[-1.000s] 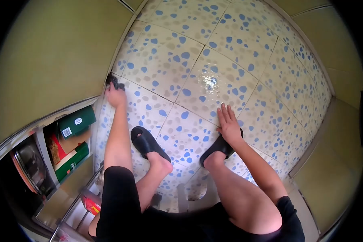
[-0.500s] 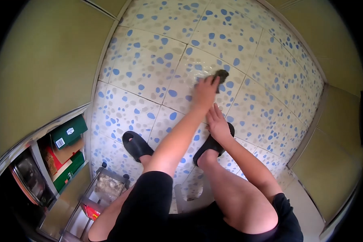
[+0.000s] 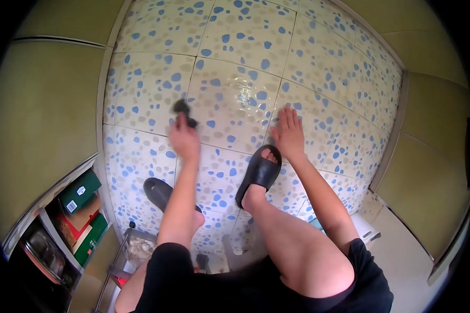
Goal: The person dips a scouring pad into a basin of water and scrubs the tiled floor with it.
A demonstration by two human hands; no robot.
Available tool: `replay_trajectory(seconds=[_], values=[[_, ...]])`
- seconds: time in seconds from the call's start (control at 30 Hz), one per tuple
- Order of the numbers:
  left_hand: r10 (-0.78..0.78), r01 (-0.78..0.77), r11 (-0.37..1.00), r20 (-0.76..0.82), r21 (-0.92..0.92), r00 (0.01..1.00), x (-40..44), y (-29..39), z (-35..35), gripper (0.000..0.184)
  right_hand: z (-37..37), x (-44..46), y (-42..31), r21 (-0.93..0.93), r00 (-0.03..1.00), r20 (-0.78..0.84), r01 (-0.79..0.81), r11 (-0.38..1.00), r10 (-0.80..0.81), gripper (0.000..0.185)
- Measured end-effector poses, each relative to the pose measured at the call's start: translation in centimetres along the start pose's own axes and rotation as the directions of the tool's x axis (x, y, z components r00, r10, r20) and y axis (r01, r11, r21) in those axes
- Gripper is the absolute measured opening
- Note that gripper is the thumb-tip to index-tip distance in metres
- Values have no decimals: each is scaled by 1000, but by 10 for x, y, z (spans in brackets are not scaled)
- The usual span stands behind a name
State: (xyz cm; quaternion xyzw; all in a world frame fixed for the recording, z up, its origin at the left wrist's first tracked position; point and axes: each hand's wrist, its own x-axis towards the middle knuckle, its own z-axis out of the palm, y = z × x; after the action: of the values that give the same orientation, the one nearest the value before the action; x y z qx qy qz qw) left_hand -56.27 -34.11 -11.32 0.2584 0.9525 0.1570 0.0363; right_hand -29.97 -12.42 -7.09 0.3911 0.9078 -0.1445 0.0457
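Note:
My left hand (image 3: 184, 142) is closed on a dark, crumpled rag (image 3: 181, 108), slightly blurred, against the tiled floor (image 3: 230, 125). Parts of the rag stick out ahead of the fingers and to their right. Over to the right, my right hand (image 3: 290, 134) is spread out palm down at the floor, holding nothing. Wet, shiny streaks lie on the tiles between the two hands.
My feet are in black slippers (image 3: 259, 175) below the hands. On the left, an open cupboard holds green boxes (image 3: 80, 191) and a pan lid (image 3: 43, 248). A metal rack (image 3: 119, 263) stands at lower left. Cabinet doors (image 3: 431, 161) line the right.
My left hand has swept the rag left across the floor, away from my right hand. My right hand has moved slightly up and spread flatter. The view has shifted a little.

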Motion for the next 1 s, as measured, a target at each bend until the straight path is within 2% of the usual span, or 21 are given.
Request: replay_trajectory(seconds=[0.1,0.13,0.2,0.23,0.27,0.4,0.47,0.5,0.57,0.63,0.67,0.77,0.83,1.0], values=[[94,-79,992,170,-97,981,-32,91,21,63,-3,-25,20,-19,980,54,-189,982,189,68],[124,-103,987,183,-120,975,-44,120,30,64,-2,-36,27,-17,974,69,-216,976,217,68],[208,-169,970,232,-174,950,-63,160,40,62,3,-57,43,-15,958,98,-268,963,269,68],[259,-208,957,267,-203,928,-66,170,35,60,6,-66,49,-2,965,90,-246,969,245,68],[227,-170,964,297,-205,928,-65,172,27,57,10,-74,52,14,972,83,-221,975,219,68],[124,-97,980,150,-174,981,-35,82,12,56,17,-79,66,29,986,97,-140,990,136,70],[8,-4,995,42,-100,999,-18,0,-10,57,12,-81,69,44,987,114,-115,992,110,75],[12,-17,995,-56,-101,998,-14,-47,-21,56,9,-80,69,51,988,117,-102,993,96,77],[-287,286,957,-7,54,958,-13,-113,-54,55,5,-76,73,82,992,113,-67,994,58,84],[-455,451,877,-10,166,890,-19,-144,-75,57,-2,-85,72,95,987,151,-67,993,52,89],[-476,476,865,-38,163,879,-22,-150,-75,57,-8,-82,71,91,984,171,-73,993,56,92],[-417,424,882,-79,205,905,-27,-121,-51,54,-14,-76,67,58,981,186,-69,996,57,94],[-191,208,969,-130,131,973,-36,-85,-30,51,-11,-80,62,32,980,191,-66,997,59,94],[101,-100,993,18,-57,995,-73,47,5,49,-7,-80,62,40,983,172,-79,996,71,94]])
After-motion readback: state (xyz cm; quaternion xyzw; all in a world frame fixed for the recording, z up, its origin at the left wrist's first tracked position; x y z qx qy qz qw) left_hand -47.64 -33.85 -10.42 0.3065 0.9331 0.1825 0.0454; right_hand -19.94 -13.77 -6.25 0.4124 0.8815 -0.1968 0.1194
